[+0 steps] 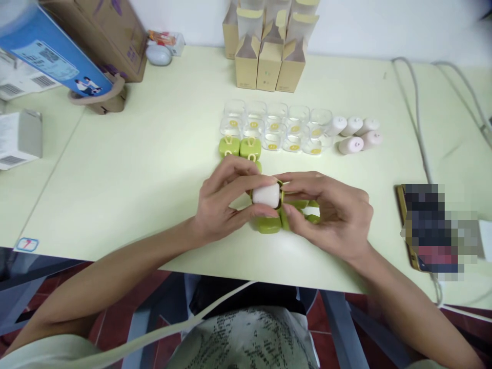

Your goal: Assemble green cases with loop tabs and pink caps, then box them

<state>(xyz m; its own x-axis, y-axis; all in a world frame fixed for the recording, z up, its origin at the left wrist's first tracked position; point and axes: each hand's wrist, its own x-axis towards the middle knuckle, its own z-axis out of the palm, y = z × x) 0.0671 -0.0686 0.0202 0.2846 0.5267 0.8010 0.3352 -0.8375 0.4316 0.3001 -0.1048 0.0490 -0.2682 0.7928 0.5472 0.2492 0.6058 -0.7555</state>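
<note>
Pinching a white block (266, 196) between its thumb and forefinger, your left hand (221, 200) is holding it above the front half of the bench (126, 174). Your right hand (340, 212) is gripping a green case (282, 192) with its fingertips, and the case's rim is showing at the block's right end; how deep the block is sitting, you cannot tell. The block's long axis is running side to side, nearly parallel to the front edge, with one blunt end pointing toward your left palm.

More green cases (250, 148) are lying beyond and beneath your hands. Behind them, clear boxes (272, 146) are standing in rows, with white and pinkish bottles (351, 145) lining up at their right end. Open cartons (269, 69) are standing at the back edge, against a white wall (184, 20). A phone (428, 228) is lying toward the right front corner; a blue tub (57, 51) is leaning near the left back corner. Below, red tiles (119, 318) are covering the floor.
</note>
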